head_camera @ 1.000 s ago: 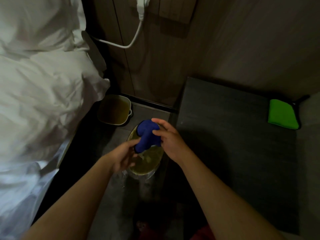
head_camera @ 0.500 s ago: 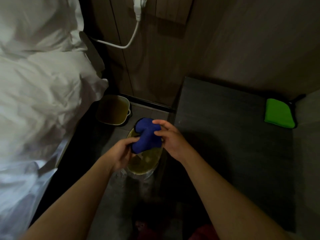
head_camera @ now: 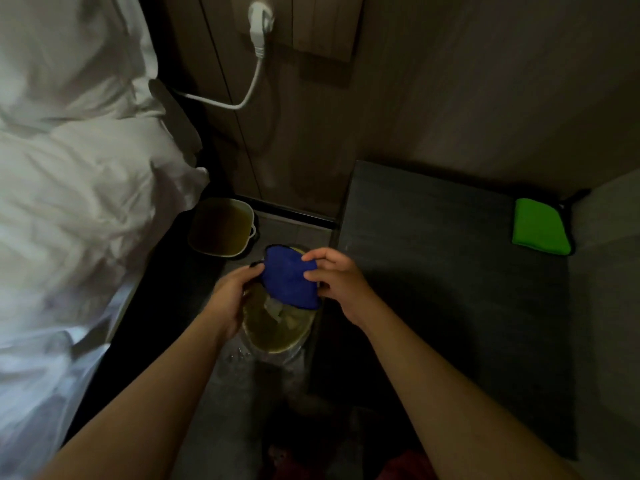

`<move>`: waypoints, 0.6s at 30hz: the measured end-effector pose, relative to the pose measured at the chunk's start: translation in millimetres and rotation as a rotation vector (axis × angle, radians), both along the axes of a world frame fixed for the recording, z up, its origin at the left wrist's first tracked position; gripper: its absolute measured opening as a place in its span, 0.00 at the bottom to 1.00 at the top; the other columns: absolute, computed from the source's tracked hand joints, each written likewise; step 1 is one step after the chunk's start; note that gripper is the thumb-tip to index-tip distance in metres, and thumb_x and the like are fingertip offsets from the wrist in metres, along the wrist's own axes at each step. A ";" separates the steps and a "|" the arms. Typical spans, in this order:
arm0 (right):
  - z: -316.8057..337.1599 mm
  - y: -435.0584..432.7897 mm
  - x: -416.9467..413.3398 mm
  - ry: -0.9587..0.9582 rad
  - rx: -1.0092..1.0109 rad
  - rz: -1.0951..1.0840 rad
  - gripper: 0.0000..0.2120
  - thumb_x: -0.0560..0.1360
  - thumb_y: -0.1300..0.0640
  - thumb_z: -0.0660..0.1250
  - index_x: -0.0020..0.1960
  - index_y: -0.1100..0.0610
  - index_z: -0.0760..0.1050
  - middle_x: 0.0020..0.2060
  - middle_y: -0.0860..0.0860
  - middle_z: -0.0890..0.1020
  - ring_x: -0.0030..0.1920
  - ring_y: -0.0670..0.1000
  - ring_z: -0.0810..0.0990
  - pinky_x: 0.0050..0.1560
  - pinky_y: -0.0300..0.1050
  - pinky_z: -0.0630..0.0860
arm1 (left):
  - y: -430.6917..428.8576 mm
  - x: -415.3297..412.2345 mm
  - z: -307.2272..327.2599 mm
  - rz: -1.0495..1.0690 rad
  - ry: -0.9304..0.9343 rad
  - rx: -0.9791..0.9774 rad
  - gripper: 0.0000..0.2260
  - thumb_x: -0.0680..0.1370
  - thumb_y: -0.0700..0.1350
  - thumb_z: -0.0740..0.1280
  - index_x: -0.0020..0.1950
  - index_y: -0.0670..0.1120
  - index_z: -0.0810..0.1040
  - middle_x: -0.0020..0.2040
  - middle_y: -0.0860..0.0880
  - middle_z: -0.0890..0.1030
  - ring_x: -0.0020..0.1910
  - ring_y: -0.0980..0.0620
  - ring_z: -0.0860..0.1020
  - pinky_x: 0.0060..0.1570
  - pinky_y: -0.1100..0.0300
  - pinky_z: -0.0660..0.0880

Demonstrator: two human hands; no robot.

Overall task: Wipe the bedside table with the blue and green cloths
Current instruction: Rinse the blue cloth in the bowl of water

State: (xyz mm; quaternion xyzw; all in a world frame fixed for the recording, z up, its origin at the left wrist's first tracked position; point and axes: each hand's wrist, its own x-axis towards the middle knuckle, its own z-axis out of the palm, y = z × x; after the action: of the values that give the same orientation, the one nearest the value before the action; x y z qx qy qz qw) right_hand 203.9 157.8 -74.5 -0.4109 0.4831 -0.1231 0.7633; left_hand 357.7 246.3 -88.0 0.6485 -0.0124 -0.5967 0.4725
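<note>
A blue cloth (head_camera: 287, 277) hangs between both hands above a round container of yellowish liquid (head_camera: 277, 332) on the floor. My left hand (head_camera: 230, 294) grips its left edge and my right hand (head_camera: 337, 280) pinches its right side. The cloth looks partly spread out. The dark bedside table (head_camera: 443, 271) stands to the right of my hands. A folded green cloth (head_camera: 538, 226) lies at the table's far right corner, apart from both hands.
A second, squarish tub of yellowish liquid (head_camera: 221, 226) sits on the floor beyond the first. White bedding (head_camera: 79, 188) fills the left side. A white plug and cable (head_camera: 258, 60) hang on the wooden wall panel behind.
The blue cloth has gone from a twisted, bunched roll to a flatter, more spread shape between my hands. Both hands stayed above the round container.
</note>
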 end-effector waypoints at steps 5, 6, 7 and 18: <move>-6.6 2.9 -3.1 0.189 -0.260 -0.034 0.14 0.72 0.71 0.63 0.45 0.52 0.76 0.47 0.55 0.81 0.47 0.52 0.80 0.49 0.46 0.79 | -1.6 -5.4 7.4 -0.048 -0.570 -0.074 0.06 0.74 0.39 0.68 0.37 0.46 0.78 0.40 0.47 0.78 0.40 0.53 0.78 0.42 0.63 0.75; -10.5 6.3 0.3 0.239 -0.338 -0.013 0.15 0.72 0.70 0.64 0.45 0.49 0.76 0.47 0.53 0.81 0.49 0.52 0.81 0.52 0.49 0.80 | -0.1 -4.4 6.5 -0.058 -0.633 -0.072 0.07 0.74 0.39 0.68 0.36 0.46 0.79 0.39 0.46 0.78 0.41 0.51 0.77 0.44 0.58 0.74; -13.5 9.6 4.5 0.281 -0.402 -0.003 0.15 0.72 0.68 0.64 0.46 0.48 0.76 0.47 0.52 0.82 0.50 0.51 0.81 0.54 0.51 0.79 | 1.0 -3.5 5.9 -0.067 -0.664 -0.072 0.07 0.74 0.39 0.69 0.36 0.44 0.78 0.38 0.45 0.78 0.39 0.50 0.76 0.44 0.54 0.73; -20.0 35.2 14.6 0.435 -0.544 0.037 0.14 0.77 0.64 0.60 0.58 0.50 0.73 0.55 0.51 0.79 0.56 0.51 0.78 0.56 0.48 0.77 | 15.1 5.6 -5.6 -0.219 -0.684 -0.076 0.08 0.75 0.40 0.67 0.43 0.34 0.78 0.41 0.34 0.79 0.39 0.45 0.77 0.43 0.51 0.73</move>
State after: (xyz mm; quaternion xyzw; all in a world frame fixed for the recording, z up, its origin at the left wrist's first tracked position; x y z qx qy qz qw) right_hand 218.5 193.0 -94.4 -0.6248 0.5765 -0.1430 0.5068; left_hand 363.3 261.4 -93.6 0.7875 -0.2614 -0.3912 0.3981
